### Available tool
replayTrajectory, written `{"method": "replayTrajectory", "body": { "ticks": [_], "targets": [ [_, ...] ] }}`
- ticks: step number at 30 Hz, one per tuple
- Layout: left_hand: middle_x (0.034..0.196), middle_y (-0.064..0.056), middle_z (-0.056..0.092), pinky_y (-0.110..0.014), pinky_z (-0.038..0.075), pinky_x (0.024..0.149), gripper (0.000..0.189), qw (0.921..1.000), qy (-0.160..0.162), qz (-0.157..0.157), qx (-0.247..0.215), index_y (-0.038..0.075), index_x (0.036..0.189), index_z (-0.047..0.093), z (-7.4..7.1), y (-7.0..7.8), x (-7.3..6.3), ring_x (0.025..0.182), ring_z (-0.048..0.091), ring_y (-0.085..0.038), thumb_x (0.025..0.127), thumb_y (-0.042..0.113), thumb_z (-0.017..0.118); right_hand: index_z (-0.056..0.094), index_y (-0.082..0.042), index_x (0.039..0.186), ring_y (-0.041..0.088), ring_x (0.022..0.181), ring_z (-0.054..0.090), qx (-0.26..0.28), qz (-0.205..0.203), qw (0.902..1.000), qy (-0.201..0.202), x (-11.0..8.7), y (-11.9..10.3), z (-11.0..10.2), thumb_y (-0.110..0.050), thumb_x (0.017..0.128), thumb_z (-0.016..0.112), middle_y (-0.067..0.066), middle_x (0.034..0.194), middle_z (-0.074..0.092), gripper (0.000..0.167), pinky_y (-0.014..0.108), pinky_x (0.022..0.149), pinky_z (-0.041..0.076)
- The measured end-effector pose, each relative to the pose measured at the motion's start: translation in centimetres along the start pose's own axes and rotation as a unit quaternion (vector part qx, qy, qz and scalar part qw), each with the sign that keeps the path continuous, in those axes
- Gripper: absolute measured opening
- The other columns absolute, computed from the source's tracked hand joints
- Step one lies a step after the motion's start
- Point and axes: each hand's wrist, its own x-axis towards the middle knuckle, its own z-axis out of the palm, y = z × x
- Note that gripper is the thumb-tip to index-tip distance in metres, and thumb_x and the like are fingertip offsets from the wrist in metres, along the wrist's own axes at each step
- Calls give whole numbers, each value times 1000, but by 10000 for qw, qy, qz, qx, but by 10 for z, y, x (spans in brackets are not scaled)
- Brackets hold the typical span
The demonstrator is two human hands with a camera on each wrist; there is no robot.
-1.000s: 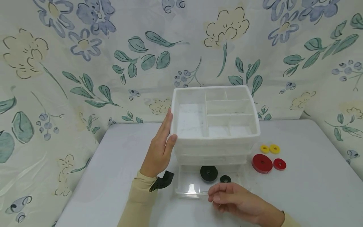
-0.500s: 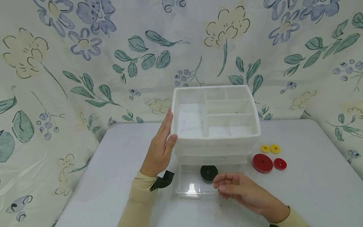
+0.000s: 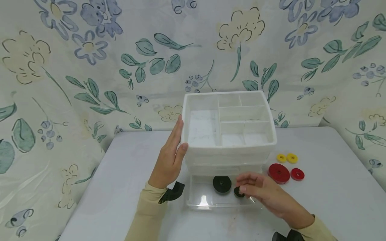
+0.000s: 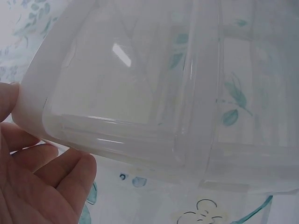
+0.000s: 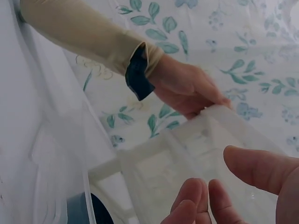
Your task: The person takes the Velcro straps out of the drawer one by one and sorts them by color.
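Observation:
A white plastic drawer organizer (image 3: 229, 154) with a divided top tray stands at the middle of the table. My left hand (image 3: 169, 160) rests along its left side, fingers straight and thumb at the front corner. In the left wrist view that hand (image 4: 46, 172) lies by the organizer's edge. The clear bottom drawer (image 3: 200, 195) is pulled out and holds a large black disc (image 3: 222, 184) with a centre hole and a small black ring (image 3: 238, 192). Over the drawer's right side, my right hand (image 3: 268, 194) has its fingertips right at the small ring, thumb and fingers apart.
Right of the organizer lie two yellow rings (image 3: 287, 158), a large red disc (image 3: 278, 173) and a small red ring (image 3: 297, 174) on the white table (image 3: 328, 201). A flowered cloth (image 3: 169, 20) hangs behind the table.
My right hand has moved right and a little upward from the drawer's front edge, passing over the small black ring, which shows again. The left hand and organizer stay put.

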Motion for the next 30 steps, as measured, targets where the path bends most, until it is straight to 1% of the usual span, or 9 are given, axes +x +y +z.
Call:
{"method": "replayTrajectory", "body": {
  "ticks": [4, 8, 11, 14, 17, 21, 23, 27, 30],
  "targets": [
    [168, -8, 15, -32, 18, 122, 61, 10000, 1, 24, -27, 5, 161, 17, 0, -1, 0, 153, 17, -24, 110, 32, 40, 52, 9, 131, 26, 109, 62, -445, -122, 9984, 317, 1, -1, -2, -16, 99, 65, 18, 124, 62, 43, 29, 92, 54],
    [168, -6, 14, -32, 18, 122, 61, 10000, 9, 23, -20, 5, 161, 17, 0, -1, 0, 153, 18, -24, 110, 30, 40, 54, 9, 130, 26, 104, 63, -865, -223, 9944, 566, 2, -2, -1, -14, 96, 69, 23, 122, 62, 44, 27, 87, 56],
    [168, -7, 14, -32, 18, 122, 61, 10000, 19, 18, -19, 6, 161, 17, 0, 0, 0, 153, 18, -24, 110, 31, 40, 56, 8, 128, 25, 101, 63, -1155, -311, 9904, 687, 3, -2, 0, -13, 95, 71, 23, 121, 63, 42, 27, 84, 57],
    [168, -7, 14, -32, 18, 122, 61, 10000, 19, 23, -34, 6, 161, 16, 0, 0, 0, 153, 18, -24, 110, 31, 40, 58, 7, 126, 27, 101, 63, -1434, -434, 9855, 798, 3, -1, 0, -13, 94, 72, 23, 119, 63, 41, 26, 83, 57],
    [168, -9, 14, -32, 18, 122, 62, 10000, 18, 47, -42, 5, 161, 16, 0, 1, 0, 153, 18, -24, 110, 32, 40, 61, 5, 124, 27, 100, 63, -1654, -453, 9806, 945, 3, 1, 0, -15, 93, 74, 22, 117, 64, 39, 25, 82, 57],
    [167, -12, 15, -32, 19, 122, 62, 10000, 3, 42, -10, 5, 161, 17, 0, 0, 0, 153, 18, -24, 110, 34, 39, 63, 4, 122, 25, 96, 64, -2042, -554, 9716, 1059, 4, 3, -1, -15, 92, 74, 19, 113, 66, 38, 26, 79, 58],
    [168, -11, 15, -33, 19, 122, 62, 10000, -10, 20, 14, 6, 161, 17, 0, 0, 0, 153, 18, -24, 110, 35, 38, 64, 3, 121, 24, 94, 64, -2246, -578, 9663, 1117, 4, 4, -1, -16, 91, 74, 16, 110, 67, 36, 27, 78, 58],
    [168, -8, 14, -35, 20, 122, 63, 10000, -40, -22, 43, 6, 161, 17, 0, 1, 0, 153, 17, -25, 110, 38, 37, 65, -2, 120, 21, 90, 64, -2645, -571, 9547, 1242, 5, 7, -1, -19, 90, 76, 11, 106, 68, 36, 26, 75, 57],
    [168, -8, 14, -35, 20, 122, 63, 10000, -48, -17, 27, 6, 161, 17, -1, 1, 0, 153, 17, -25, 110, 38, 37, 66, -5, 119, 20, 90, 63, -2968, -617, 9431, 1369, 6, 10, 0, -20, 88, 79, 8, 107, 68, 36, 25, 75, 57]
  ]
}}
